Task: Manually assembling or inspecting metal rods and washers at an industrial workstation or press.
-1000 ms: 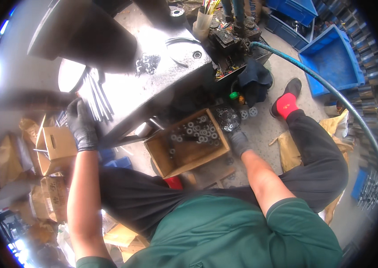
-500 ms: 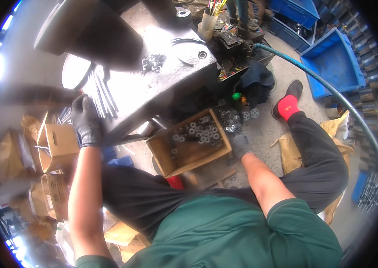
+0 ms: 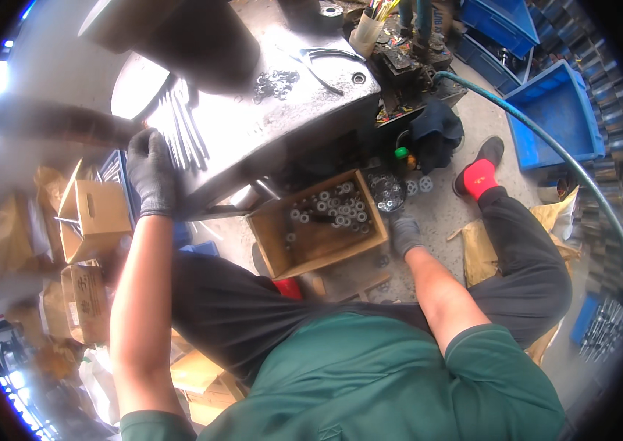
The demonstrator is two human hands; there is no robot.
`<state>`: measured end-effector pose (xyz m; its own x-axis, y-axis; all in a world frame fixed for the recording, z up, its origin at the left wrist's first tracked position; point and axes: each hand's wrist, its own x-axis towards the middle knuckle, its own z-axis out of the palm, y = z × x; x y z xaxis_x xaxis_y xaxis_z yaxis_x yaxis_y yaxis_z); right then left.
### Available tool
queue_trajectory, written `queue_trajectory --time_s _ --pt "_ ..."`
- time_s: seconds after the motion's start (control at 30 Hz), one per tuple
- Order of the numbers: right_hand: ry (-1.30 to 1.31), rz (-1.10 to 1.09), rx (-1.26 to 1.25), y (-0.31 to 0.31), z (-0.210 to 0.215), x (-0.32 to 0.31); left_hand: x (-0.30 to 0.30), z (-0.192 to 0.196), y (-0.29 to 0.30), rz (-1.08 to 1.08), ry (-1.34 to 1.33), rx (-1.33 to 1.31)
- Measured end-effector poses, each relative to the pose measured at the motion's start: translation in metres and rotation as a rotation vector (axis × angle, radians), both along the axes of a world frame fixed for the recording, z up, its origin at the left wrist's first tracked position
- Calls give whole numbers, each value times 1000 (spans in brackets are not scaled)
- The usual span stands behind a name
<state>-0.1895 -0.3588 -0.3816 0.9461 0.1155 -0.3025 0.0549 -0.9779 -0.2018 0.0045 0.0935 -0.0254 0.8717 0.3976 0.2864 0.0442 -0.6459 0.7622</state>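
Head view, all places given relative to the cardboard box (image 3: pixel 317 229) of metal rings:

- Cardboard box: open-topped, brown, standing on the floor between your knees; a loose heap of small metal rings (image 3: pixel 333 207) fills its far half.
- Your right hand (image 3: pixel 404 234): grey glove, just right of the box, down at floor level beside its right wall. Fingers look curled in, but you cannot tell whether they close on anything.
- Your left hand (image 3: pixel 151 173): dark glove, well left of the box and higher, laid flat on the near-left edge of the metal table (image 3: pixel 282 125); fingers together, resting on the surface, clamped on nothing visible.
- Metal rods (image 3: pixel 183 132): thin bright bundle on the table, up-left of the box, just beyond your left fingertips.
- Washers on table (image 3: pixel 276 84): small dark scatter, straight beyond the box.
- Rings on floor (image 3: pixel 389 191): a shiny pile just beyond the box's right corner, near your right hand.
- Green hose (image 3: pixel 547 140): curving across the floor, well right of the box.
- Blue crate (image 3: pixel 558 110): far right and beyond the box.
- Red sock (image 3: pixel 479 176): your right foot, right of the box, past the floor rings.
- Small cartons (image 3: pixel 94 217): stacked well left of the box, below your left hand.
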Motion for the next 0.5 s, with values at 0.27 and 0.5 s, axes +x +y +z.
queue_trajectory --time_s 0.27,0.5 --pt "52 -440 473 -29 -8 15 2 0 -6 20 2 96" --pt "-213 -612 767 -29 -9 48 4 -1 -4 32 5 99"
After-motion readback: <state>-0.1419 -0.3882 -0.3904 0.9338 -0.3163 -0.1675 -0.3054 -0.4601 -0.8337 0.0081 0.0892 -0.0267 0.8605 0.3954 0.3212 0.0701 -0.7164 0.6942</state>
